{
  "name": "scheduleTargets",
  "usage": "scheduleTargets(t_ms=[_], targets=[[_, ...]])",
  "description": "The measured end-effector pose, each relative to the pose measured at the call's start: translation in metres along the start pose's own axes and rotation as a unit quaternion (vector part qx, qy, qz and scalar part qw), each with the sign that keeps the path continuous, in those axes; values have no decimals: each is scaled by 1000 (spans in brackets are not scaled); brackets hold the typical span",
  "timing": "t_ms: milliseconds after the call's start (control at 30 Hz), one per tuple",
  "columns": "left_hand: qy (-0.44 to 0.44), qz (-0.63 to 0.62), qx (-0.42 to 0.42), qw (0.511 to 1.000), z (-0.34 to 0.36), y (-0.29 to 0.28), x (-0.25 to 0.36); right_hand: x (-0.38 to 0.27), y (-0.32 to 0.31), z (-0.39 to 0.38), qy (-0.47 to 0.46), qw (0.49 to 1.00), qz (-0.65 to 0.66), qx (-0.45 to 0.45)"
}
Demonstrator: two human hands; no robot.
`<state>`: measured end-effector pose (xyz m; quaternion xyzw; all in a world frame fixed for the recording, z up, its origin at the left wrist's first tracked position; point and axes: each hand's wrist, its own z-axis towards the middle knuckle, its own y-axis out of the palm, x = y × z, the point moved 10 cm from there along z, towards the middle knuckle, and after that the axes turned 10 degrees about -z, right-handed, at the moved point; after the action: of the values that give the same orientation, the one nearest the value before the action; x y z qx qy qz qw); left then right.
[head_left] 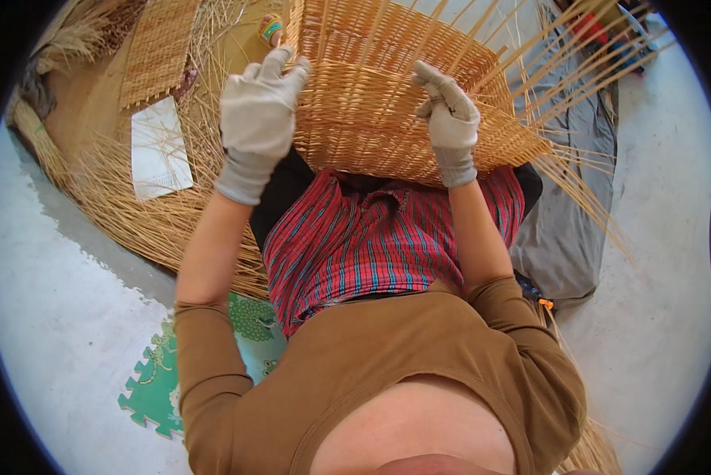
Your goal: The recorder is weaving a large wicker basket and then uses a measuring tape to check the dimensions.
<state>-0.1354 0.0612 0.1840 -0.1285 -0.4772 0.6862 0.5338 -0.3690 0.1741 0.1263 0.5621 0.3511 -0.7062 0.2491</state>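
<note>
Both hands are in pale knit gloves, forearms coming up from below with the elbows bent. Left hand [260, 115] is back-up, fingers pointing away from the body at the basket's left edge; can't tell if it's pinching anything there. Right hand [450, 123] leans up and to the left in front of the near wall, fingers loosely curled and parted; can't tell if the tips actually touch the weave.

The wicker basket [355, 119] sits on the lap between and beyond the hands. Its long axis runs left to right, dipping a bit toward a pointed right end, and the loose stakes [565, 79] fan out up and to the right.

Under it there's a red striped cloth [371, 237]. Off to the left: a big spread of straw strands [146, 226], a white sheet [159, 150] and a flat woven panel [159, 51].
</note>
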Motion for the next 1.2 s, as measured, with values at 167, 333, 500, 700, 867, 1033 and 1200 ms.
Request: scheduleTargets(t_ms=[167,333,500,700,867,1033,1200], targets=[[-136,-31,-125,982,4,72,39,-2,-6,16,7,1000,6,25],[-169,-17,-74,983,-2,98,39,-94,45,39,-252,965,26,-67],[-55,-118,-1,991,3,53,51,-114,38,-7,-394,894,-186,101],[-216,-368,100,899,-11,38,-78,-59,83,8,-367,826,-425,39],[-141,-232,69,960,71,34,-91,-63,88,72,-367,790,-488,48],[-158,-77,-75,982,135,61,-116,-48,126,143,-288,729,-621,-14],[-134,-91,-105,981,143,73,-136,-40,139,167,-255,709,-656,-40]])
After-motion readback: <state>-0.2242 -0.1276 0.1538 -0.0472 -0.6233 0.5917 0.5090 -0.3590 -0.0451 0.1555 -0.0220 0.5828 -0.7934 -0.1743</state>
